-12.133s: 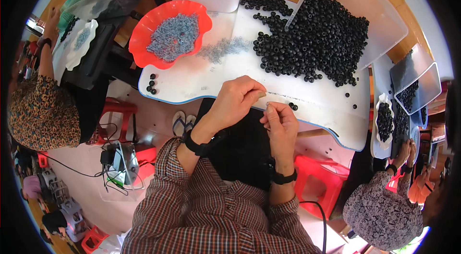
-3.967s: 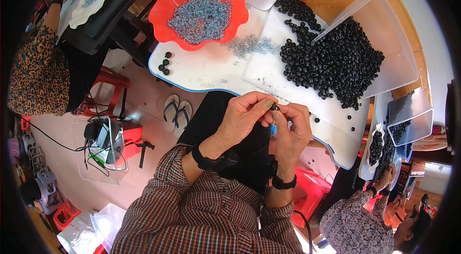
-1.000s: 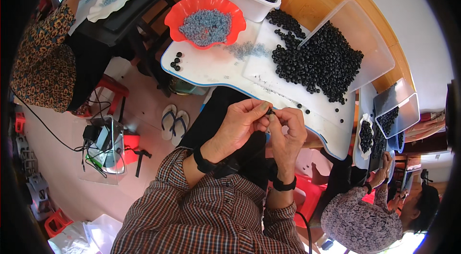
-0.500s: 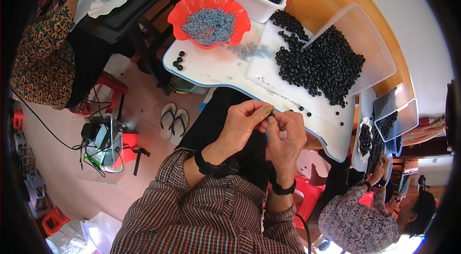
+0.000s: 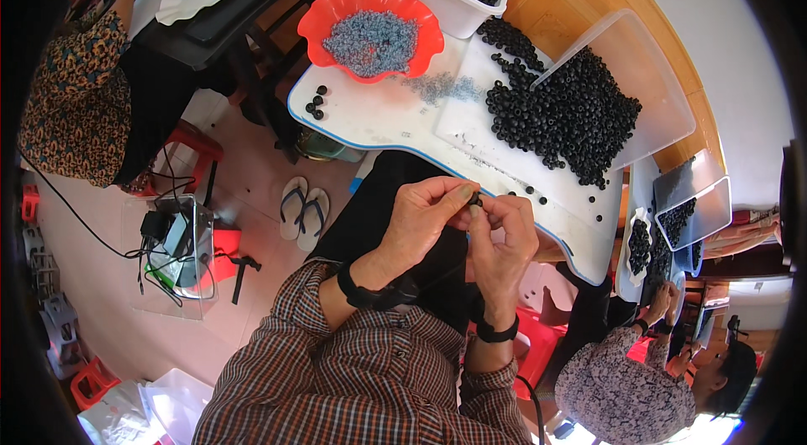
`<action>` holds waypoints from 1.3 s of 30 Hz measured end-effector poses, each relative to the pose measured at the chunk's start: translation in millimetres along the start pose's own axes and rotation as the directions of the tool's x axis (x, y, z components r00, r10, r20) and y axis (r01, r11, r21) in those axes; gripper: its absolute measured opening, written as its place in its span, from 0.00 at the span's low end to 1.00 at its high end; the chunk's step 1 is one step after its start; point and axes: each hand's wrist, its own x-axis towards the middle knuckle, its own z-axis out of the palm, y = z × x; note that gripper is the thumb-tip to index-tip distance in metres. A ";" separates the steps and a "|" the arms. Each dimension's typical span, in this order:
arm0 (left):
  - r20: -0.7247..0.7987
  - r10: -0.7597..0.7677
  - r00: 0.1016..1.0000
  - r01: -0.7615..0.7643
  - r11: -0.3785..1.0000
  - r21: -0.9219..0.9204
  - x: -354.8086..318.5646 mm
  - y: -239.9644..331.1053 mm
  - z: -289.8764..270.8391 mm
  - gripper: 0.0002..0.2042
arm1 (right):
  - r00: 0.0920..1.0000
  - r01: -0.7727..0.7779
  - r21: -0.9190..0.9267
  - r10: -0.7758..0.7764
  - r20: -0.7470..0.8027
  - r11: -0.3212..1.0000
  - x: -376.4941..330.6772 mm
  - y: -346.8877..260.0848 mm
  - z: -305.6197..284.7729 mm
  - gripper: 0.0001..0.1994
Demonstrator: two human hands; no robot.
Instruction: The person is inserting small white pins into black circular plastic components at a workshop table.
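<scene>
Over my lap, just off the table's front edge, my left hand and my right hand meet fingertip to fingertip. Both pinch one small round black piece, mostly covered by the thumbs and fingers. Whether a smaller part is held with it, I cannot tell. On the table lies a large heap of similar black pieces, spilling from a tipped clear plastic bin. A red scalloped bowl at the far left of the table holds many tiny blue-grey bits.
A white tub of black pieces stands behind the bowl. Several loose pieces lie at the table's left end. People sit at the left and right. Slippers and a clear box of cables are on the floor.
The pinched black piece shows slightly more between my fingertips. Both hands keep nearly the same place, and the whole view has shifted a little.
</scene>
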 end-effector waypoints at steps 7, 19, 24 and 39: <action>0.029 0.019 0.999 -0.022 0.997 0.076 0.6 4.0 -0.4 0.10 | 0.999 0.006 -0.034 -0.005 0.035 0.999 4.3 -1.3 -3.3 0.07; 0.041 -0.041 0.998 0.026 0.947 0.321 0.9 3.7 -1.9 0.09 | 0.996 -0.048 -0.094 0.054 0.066 0.994 -6.9 3.4 -0.1 0.06; 0.059 -0.072 0.996 0.049 0.947 0.318 0.6 0.9 -1.9 0.09 | 0.987 -0.145 -0.043 0.147 0.070 0.989 -12.5 8.6 -0.1 0.06; 0.304 -0.078 0.949 0.164 0.949 -0.269 8.3 1.4 -19.7 0.13 | 0.940 -0.254 0.567 0.339 -0.048 0.784 -25.1 8.7 -0.3 0.06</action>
